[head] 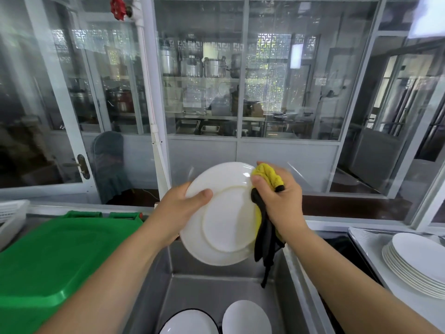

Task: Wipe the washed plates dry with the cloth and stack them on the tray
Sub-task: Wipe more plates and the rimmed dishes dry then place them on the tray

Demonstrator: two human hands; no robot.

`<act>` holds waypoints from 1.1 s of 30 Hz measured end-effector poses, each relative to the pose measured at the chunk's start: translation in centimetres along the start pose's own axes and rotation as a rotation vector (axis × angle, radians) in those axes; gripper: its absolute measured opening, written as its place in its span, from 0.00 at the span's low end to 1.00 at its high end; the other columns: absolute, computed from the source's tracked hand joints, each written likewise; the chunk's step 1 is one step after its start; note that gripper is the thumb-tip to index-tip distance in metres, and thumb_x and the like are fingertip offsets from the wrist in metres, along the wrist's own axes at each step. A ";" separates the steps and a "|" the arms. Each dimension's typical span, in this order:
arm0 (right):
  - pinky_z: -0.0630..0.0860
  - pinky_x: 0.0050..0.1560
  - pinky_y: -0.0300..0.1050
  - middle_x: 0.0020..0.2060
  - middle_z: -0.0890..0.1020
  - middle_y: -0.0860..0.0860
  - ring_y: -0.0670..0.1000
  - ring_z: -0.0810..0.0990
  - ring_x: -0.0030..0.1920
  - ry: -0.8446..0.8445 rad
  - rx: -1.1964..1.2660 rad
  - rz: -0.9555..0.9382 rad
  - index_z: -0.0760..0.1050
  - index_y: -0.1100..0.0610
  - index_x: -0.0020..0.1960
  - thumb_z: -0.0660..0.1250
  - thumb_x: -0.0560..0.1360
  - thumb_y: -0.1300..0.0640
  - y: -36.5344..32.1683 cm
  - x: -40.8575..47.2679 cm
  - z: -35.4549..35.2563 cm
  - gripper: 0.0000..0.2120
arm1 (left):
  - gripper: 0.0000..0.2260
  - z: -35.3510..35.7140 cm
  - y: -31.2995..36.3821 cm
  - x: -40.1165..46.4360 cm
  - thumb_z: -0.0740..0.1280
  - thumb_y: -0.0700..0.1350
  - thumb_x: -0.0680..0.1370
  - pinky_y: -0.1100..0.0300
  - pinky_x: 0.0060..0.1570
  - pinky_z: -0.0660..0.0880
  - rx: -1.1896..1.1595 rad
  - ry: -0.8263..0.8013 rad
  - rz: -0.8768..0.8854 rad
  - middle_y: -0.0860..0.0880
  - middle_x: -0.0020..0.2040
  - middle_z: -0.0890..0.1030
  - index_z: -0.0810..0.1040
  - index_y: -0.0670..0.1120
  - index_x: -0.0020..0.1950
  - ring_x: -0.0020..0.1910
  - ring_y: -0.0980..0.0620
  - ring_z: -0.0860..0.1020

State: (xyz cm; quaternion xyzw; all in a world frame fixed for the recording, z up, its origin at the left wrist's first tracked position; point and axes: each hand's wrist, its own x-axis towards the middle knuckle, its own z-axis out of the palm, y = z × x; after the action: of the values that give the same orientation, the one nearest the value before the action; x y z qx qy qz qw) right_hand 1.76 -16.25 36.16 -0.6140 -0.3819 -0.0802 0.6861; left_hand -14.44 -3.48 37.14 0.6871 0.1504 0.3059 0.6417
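Note:
A white plate [224, 213] is held upright over the steel sink [296, 273], its underside with the foot ring facing me. My left hand [178, 208] grips its left rim, thumb on the back. My right hand [277, 196] clutches a yellow and black cloth [265, 174] against the plate's upper right rim; the black end of the cloth hangs down into the sink. A stack of several white plates [416, 263] rests on the tray [366, 244] at the right.
Down in the sink lie a white plate [245, 319] and a black-rimmed white dish [190, 324]. A green plastic lid [55, 256] covers the counter on the left, with a white basket [12, 218] beyond it. Glass partition panels stand behind the sink.

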 end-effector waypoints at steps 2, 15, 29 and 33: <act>0.74 0.56 0.47 0.50 0.79 0.46 0.48 0.78 0.52 -0.056 -0.166 -0.143 0.80 0.44 0.55 0.72 0.73 0.55 -0.4 0.4 -0.3 0.12 | 0.12 0.1 -0.2 -0.2 0.73 0.54 0.68 0.46 0.51 0.79 0.027 0.018 0.019 0.48 0.47 0.85 0.84 0.51 0.48 0.48 0.45 0.83; 0.69 0.56 0.31 0.54 0.77 0.53 0.37 0.75 0.52 -0.231 -0.185 -0.292 0.76 0.53 0.62 0.69 0.75 0.60 -1.6 1.8 -0.1 0.16 | 0.05 0.6 0.9 -0.6 0.71 0.47 0.69 0.57 0.37 0.81 -0.113 0.083 0.053 0.47 0.42 0.86 0.86 0.51 0.41 0.39 0.49 0.84; 0.66 0.60 0.50 0.64 0.67 0.54 0.57 0.66 0.58 0.003 -0.670 -0.565 0.66 0.56 0.69 0.60 0.75 0.52 0.8 -6.3 2.6 0.23 | 0.07 1.3 0.3 0.9 0.64 0.48 0.80 0.52 0.45 0.81 -0.632 0.422 -0.022 0.49 0.50 0.85 0.77 0.50 0.56 0.46 0.52 0.84; 0.73 0.54 0.54 0.61 0.77 0.56 0.58 0.72 0.57 -0.085 -0.775 -0.774 0.71 0.57 0.66 0.64 0.73 0.50 0.2 -6.2 4.1 0.23 | 0.10 2.3 -0.4 0.8 0.65 0.50 0.79 0.52 0.40 0.81 -0.621 0.377 -0.135 0.45 0.51 0.84 0.76 0.47 0.57 0.47 0.47 0.83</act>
State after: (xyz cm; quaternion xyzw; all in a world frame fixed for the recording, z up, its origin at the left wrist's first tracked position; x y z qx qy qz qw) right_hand -4.19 -14.69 31.90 -0.6392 -0.5497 -0.4365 0.3142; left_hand -12.35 -4.77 36.91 0.3798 0.2110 0.4151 0.7993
